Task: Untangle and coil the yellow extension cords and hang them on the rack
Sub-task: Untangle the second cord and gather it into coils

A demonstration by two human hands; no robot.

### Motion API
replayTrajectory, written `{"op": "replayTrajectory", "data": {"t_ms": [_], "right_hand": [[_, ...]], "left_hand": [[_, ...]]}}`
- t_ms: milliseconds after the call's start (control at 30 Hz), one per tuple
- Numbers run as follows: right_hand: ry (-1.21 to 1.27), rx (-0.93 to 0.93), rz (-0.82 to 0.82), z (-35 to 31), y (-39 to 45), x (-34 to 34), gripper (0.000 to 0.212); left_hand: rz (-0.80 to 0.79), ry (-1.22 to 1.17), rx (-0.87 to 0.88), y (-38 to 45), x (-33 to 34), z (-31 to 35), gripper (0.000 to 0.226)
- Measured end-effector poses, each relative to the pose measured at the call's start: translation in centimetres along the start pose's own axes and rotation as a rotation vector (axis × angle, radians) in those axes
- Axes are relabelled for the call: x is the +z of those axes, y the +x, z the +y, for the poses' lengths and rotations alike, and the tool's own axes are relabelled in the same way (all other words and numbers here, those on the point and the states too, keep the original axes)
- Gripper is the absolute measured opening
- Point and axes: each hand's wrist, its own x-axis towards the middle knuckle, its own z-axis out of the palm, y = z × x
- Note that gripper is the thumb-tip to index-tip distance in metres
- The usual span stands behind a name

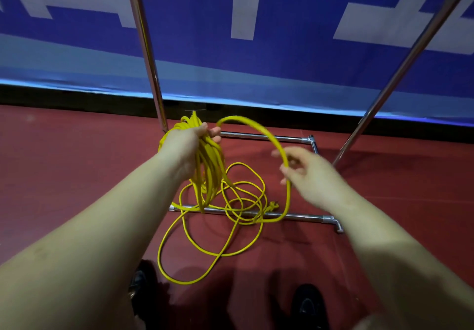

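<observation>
red floor [77,175] | loose yellow cord [210,252] | rack base bars [302,217]

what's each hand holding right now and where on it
Left hand grips the coiled yellow cord at the top of its loops; right hand pinches the loose strand arcing between them.

The cord [232,227] is showing bright yellow all along its loops; the floor [64,175] is lying dark red under it; the rack [151,55] is gleaming silver chrome; the banner [295,55] behind is showing deep blue with broad white blocky shapes and a paler blue band below; the shoes [307,306] are looking black.
</observation>
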Motion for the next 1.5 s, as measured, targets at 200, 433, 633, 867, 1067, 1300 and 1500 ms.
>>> {"op": "replayTrajectory", "data": {"t_ms": [200, 433, 633, 867, 1067, 1300, 1500], "right_hand": [[0.422, 0.139, 0.304, -0.8, 0.4, -1.4, 0.027], [0.411, 0.410, 0.188, -0.7, 0.7, -1.3, 0.021], [0.563, 0.481, 0.097, -1.2, 0.7, -1.8, 0.022], [0.854, 0.438, 0.059, -1.9, 0.7, -2.1, 0.012], [1.140, 0.503, 0.024, -2.4, 1.0, -1.0, 0.011], [0.738, 0.359, 0.137, -2.0, 1.3, -0.8, 0.004], [0.131, 0.232, -0.195, -1.9, 0.0, -0.6, 0.035]], "left_hand": [[-0.210, 0.103, -0.076, -1.1, 0.6, -0.5, 0.025], [-0.473, 0.262, -0.116, -1.9, 1.5, -0.7, 0.027], [-0.470, 0.379, -0.160, -2.5, 2.5, -2.0, 0.031], [-0.546, 0.584, -0.029, -3.0, 3.0, -3.2, 0.030], [-0.632, 0.659, 0.058, -3.5, 3.5, -4.3, 0.014], [-0.604, 0.637, -0.007, -3.4, 3.7, -5.1, 0.014], [-0.402, 0.375, -0.126, -3.0, 3.6, -4.3, 0.013]]}}
